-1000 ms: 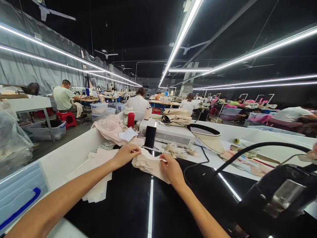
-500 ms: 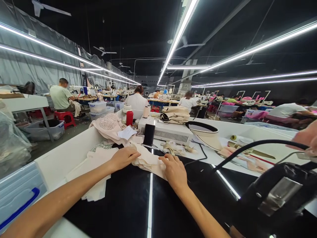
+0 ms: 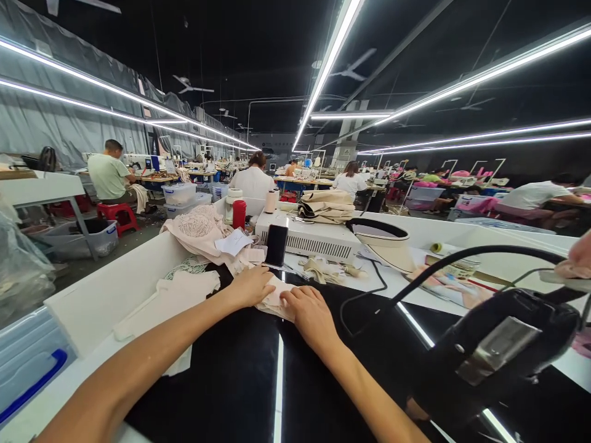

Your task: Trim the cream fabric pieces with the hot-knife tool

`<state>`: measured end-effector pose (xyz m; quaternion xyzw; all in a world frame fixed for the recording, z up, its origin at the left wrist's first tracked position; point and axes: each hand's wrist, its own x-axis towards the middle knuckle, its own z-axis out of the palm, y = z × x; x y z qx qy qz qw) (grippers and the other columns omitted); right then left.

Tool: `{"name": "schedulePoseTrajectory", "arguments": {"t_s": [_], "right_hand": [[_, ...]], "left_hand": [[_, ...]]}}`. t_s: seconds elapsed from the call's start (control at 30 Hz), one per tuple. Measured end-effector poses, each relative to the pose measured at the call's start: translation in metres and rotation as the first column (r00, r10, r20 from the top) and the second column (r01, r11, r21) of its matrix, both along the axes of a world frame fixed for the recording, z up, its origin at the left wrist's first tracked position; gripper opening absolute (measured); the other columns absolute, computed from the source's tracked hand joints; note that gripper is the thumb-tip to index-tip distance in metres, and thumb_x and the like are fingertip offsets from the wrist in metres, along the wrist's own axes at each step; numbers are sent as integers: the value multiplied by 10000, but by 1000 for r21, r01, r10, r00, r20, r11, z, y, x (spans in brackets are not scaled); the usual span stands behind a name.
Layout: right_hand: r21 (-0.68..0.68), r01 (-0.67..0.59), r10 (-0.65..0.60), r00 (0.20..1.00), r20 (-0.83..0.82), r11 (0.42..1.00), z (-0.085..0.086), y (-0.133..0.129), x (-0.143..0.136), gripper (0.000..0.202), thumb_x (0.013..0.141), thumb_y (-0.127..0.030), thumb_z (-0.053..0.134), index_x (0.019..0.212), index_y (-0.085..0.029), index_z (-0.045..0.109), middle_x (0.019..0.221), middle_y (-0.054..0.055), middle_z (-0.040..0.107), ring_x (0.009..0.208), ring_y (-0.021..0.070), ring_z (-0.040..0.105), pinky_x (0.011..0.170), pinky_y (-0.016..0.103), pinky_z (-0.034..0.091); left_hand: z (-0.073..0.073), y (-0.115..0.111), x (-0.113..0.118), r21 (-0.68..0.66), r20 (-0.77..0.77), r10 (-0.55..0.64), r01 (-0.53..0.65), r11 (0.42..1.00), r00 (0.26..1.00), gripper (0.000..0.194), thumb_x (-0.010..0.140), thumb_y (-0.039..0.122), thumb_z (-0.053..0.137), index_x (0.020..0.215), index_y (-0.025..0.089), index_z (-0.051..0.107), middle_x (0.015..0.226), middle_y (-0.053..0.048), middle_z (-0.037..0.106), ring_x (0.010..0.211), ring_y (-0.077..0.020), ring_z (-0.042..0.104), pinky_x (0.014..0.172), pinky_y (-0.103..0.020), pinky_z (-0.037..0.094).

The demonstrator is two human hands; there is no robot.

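Note:
My left hand rests on the left part of a cream fabric piece, its fingers together and bent over the cloth. On the right side of the same cloth, my right hand grips the edge with curled fingers; the thumb is largely hidden. The fabric looks layered and lies on the glossy black work surface. To the left of my hands, more cream fabric pieces lie spread out. A dark phone leans upright just beyond my hands.
A black machine with a thick cable stands at the right. Behind the phone sits a white vented box carrying folded beige fabric. A sun visor, fabric scraps and a red bottle lie around it.
My hands have come closer together, the left moving right and the right slightly left. Less of the cream fabric shows between them. The view has shifted a little.

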<state>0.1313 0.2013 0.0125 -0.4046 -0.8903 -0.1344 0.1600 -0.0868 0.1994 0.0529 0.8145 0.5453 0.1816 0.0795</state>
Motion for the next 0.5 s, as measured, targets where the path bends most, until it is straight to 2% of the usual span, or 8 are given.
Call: {"name": "schedulePoseTrajectory", "arguments": {"t_s": [0.13,0.23,0.3,0.37,0.43,0.5], "right_hand": [[22,110,-111,994,9,994,2,0,23,172,1108,-365,737,1146,-203,776,1236,75,795,1113,237,767,1040,483,648],[32,144,-143,989,-29,989,6,1,25,102,1090,-197,695,1076,-204,796,1106,71,814,1098,253,765,1071,486,610],[32,123,-120,991,-66,992,6,1,19,311,1038,-50,612,1183,-231,820,1172,100,834,1163,273,761,1086,450,583],[29,73,-70,993,-96,997,1,3,12,534,993,1,557,1391,-274,784,1394,115,810,1289,288,737,1108,420,568],[19,15,-13,994,-111,1000,-9,5,6,637,980,2,535,1501,-303,737,1536,98,761,1357,289,723,1123,419,573],[9,-32,33,992,-123,999,-22,10,5,652,971,8,507,1485,-302,762,1521,97,780,1338,294,750,1111,437,601]], "left_hand": [[-11,-2,-9,-68,-56,30,-34,997,998,523,1190,412,527,1645,156,553,1718,-226,536,1617,-393,495,1307,-644,410],[-15,-4,-11,-105,-76,34,-42,994,997,616,1180,446,473,1710,133,461,1780,-268,439,1672,-426,407,1326,-670,353],[-17,-4,-12,-114,-79,33,-42,993,996,648,1164,468,483,1717,132,442,1778,-274,435,1670,-437,406,1329,-685,330],[-18,-5,-11,-117,-75,34,-43,992,997,657,1152,481,493,1714,143,440,1761,-267,458,1663,-435,415,1332,-680,325],[-19,-6,-10,-123,-68,36,-44,991,997,660,1148,483,501,1715,153,432,1760,-260,461,1668,-430,407,1338,-673,318],[-20,-6,-9,-131,-58,38,-46,990,998,668,1149,476,506,1724,149,416,1784,-261,426,1686,-426,376,1352,-673,297]]}}
